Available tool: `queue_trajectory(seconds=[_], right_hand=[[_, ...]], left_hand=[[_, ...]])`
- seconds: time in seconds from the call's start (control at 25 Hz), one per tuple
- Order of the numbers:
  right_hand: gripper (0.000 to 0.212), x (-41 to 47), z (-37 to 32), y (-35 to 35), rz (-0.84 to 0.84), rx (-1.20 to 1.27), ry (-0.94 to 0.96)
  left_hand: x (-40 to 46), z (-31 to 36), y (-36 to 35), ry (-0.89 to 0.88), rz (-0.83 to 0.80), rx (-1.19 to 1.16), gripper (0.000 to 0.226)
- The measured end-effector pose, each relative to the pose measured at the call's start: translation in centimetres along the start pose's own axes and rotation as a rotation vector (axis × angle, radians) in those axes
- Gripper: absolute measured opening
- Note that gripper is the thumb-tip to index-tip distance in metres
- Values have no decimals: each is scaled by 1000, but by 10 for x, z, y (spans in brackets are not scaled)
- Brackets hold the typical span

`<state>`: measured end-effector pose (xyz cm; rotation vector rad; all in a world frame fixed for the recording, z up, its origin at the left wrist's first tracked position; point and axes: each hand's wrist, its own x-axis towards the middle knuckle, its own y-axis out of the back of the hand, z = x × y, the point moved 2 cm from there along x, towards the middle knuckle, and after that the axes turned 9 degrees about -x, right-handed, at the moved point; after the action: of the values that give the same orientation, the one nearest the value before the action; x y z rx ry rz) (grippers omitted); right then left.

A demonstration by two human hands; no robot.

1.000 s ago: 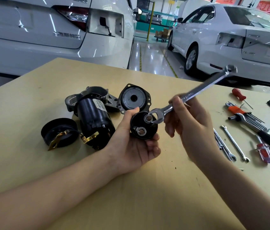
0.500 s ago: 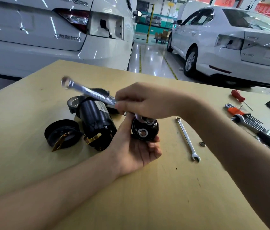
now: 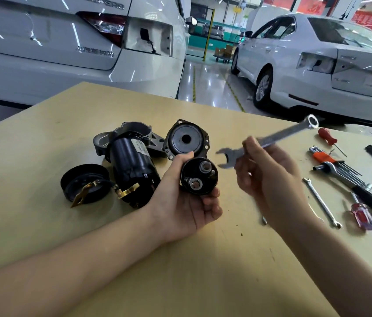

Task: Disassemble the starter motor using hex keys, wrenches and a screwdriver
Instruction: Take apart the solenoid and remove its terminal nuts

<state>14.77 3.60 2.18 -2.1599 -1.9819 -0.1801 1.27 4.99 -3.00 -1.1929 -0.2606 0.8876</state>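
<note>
My left hand [image 3: 180,209] grips a black cylindrical solenoid [image 3: 198,176], its end with two metal terminal studs facing me. My right hand [image 3: 269,177] holds a silver combination wrench [image 3: 269,139] by its shaft; the open jaw hangs just right of the solenoid, apart from it, and the ring end points up and right. The black motor body [image 3: 132,170] with its grey housing lies on the table behind my left hand. A round end plate [image 3: 186,139] stands behind the solenoid. A black cap [image 3: 84,183] with brass tabs lies at the left.
On the yellow table [image 3: 43,156] to the right lie a small wrench [image 3: 322,203], a hex key set [image 3: 331,161], a ratchet handle [image 3: 363,194] and red-handled screwdrivers [image 3: 363,216]. Two white cars [image 3: 329,65] stand behind the table.
My right hand swung the wrench from pointing left over the motor back to the right and lifted its jaw off the solenoid's stud. The left hand stayed in place.
</note>
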Motion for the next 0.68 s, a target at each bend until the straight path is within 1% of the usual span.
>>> queue_trajectory(seconds=[0.08, 0.2, 0.28, 0.52, 0.68], right_hand=[[32, -9, 6, 3, 55, 11, -37], [19, -10, 7, 2, 76, 22, -36], [16, -10, 8, -1, 59, 15, -38], [16, -12, 11, -5, 45, 11, 8], [21, -11, 9, -7, 12, -11, 39]], left_hand=[[0, 0, -1, -4, -4, 2, 49], [0, 0, -1, -9, -3, 16, 49], [0, 0, 0, -15, -7, 19, 49], [0, 0, -1, -20, -8, 24, 49], [0, 1, 0, -25, -19, 29, 50]])
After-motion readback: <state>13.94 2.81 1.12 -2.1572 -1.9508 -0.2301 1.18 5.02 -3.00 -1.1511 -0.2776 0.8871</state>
